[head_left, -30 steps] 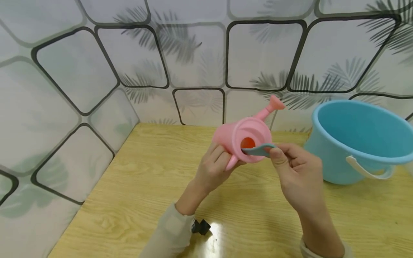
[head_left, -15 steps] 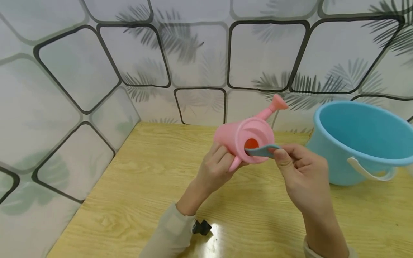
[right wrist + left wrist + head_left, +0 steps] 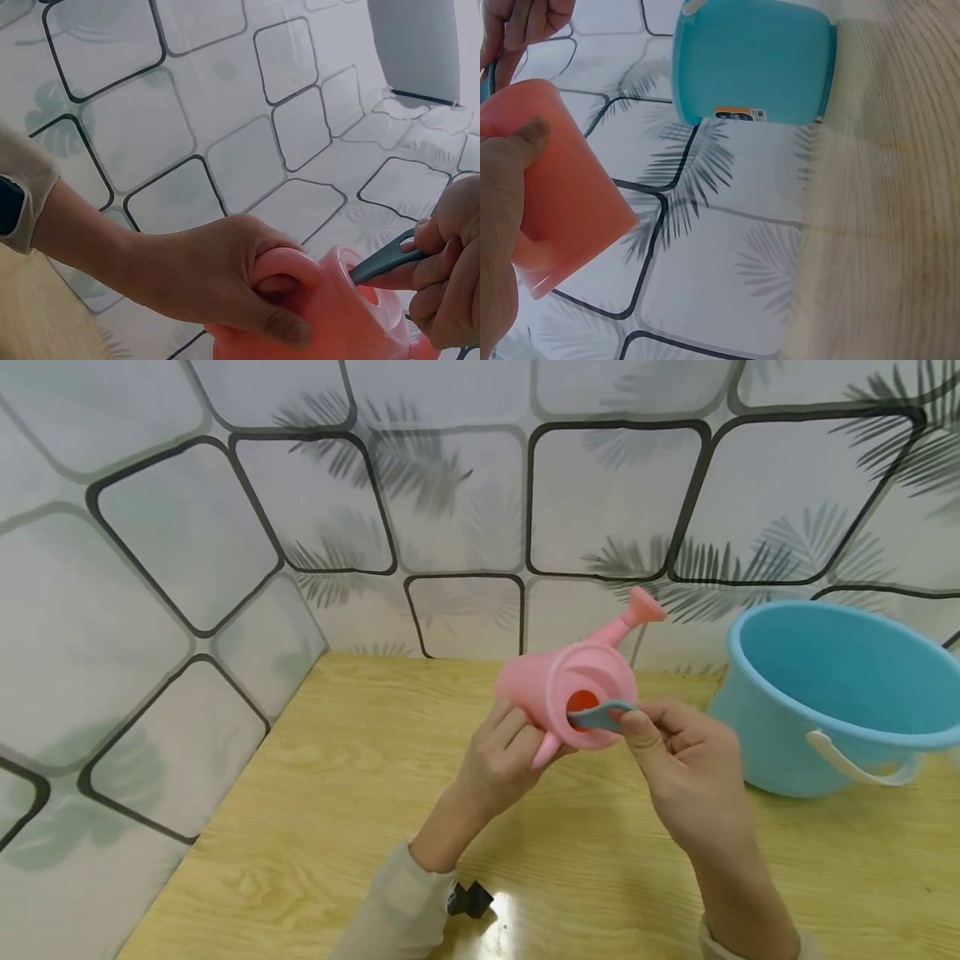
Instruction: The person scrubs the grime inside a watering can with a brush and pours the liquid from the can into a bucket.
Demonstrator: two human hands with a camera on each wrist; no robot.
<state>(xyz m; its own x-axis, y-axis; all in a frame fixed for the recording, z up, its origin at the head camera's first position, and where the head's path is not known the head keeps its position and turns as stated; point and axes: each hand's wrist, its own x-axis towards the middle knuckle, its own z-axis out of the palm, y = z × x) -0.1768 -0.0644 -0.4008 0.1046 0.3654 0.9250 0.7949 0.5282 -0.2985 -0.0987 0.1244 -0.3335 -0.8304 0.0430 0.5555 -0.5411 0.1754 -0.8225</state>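
A pink watering can (image 3: 528,681) is held up above the table, its opening turned toward the head camera and its spout to the upper right. My left hand (image 3: 498,760) grips it by the handle; in the right wrist view the fingers of that left hand (image 3: 202,270) pass through the handle. A blue-grey tool (image 3: 600,717) is pinched between thumb and fingers of my right hand (image 3: 693,777). The tool's far end is inside the can's opening and hidden there. Something orange-red shows within the opening.
A light blue bucket (image 3: 776,735) with a white handle (image 3: 847,764) stands on the wooden table (image 3: 300,827) to the right. A small black object (image 3: 472,900) lies by the left sleeve. A patterned wall rises behind and at left.
Both hands, the can and the tool have shifted only slightly in the head view. The tool's end stays in the opening, and both grips look the same.
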